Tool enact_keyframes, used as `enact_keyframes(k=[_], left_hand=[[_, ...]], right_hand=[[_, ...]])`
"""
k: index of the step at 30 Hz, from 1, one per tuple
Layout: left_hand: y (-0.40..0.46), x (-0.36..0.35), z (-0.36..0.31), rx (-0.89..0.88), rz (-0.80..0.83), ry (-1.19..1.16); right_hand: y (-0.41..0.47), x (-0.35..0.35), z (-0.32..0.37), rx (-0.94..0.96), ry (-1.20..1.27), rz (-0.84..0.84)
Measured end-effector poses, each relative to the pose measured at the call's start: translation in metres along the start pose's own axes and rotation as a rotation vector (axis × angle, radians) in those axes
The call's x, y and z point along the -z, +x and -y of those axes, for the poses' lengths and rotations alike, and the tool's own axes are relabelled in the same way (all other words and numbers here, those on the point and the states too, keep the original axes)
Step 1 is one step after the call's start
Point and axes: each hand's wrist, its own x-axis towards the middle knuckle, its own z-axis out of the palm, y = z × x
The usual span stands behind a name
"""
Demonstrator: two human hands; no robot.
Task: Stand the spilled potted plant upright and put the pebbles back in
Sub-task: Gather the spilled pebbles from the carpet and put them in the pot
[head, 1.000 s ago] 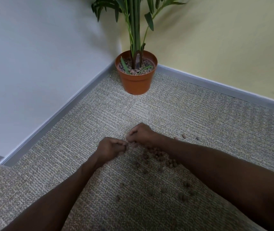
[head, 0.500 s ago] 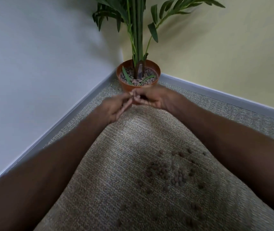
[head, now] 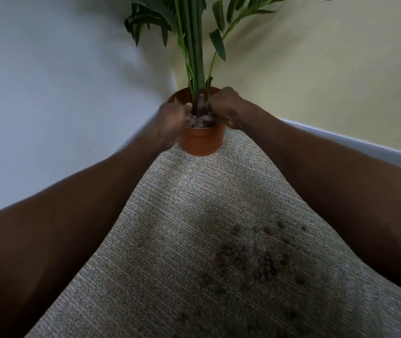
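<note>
The terracotta-orange plastic pot (head: 202, 141) stands upright in the corner, its tall green stems and leaves (head: 194, 45) rising straight; small brown-grey clay pebbles (head: 198, 120) fill its top; more brown pebbles (head: 255, 257) lie scattered on the carpet nearer, well apart from it.

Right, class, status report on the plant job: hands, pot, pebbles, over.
Left hand and right hand both over the pot, grip unclear. Pot upright in the corner. Pebbles on the carpet. Nothing blocking.

Head-worn view, forward and down, near floor
</note>
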Motion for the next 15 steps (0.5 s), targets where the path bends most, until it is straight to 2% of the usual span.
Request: enact_keyframes(k=[2,4,8,11,13,15], left_hand=[[-0.016,0.01,0.026,-0.043,0.047,0.113],[-0.044,0.019,0.055,-0.055,0.156,0.206],[-0.1,0.021,0.117,-0.029,0.391,0.502],[-0.128,0.015,0.161,-0.114,0.443,0.716],[-0.145,0.009,0.177,-0.17,0.453,0.746],[-0.155,0.0,0.188,-0.297,0.449,0.828]], right_hand=[[-0.007,0.012,-0.013,0.023,-0.016,-0.058],[-0.023,0.026,-0.032,0.014,-0.115,0.021],[-0.059,0.057,-0.087,0.043,-0.716,0.322],[-0.091,0.076,-0.13,0.073,-1.044,0.423],[-0.112,0.089,-0.158,0.091,-1.14,0.468],[-0.124,0.105,-0.186,0.101,-1.181,0.409]])
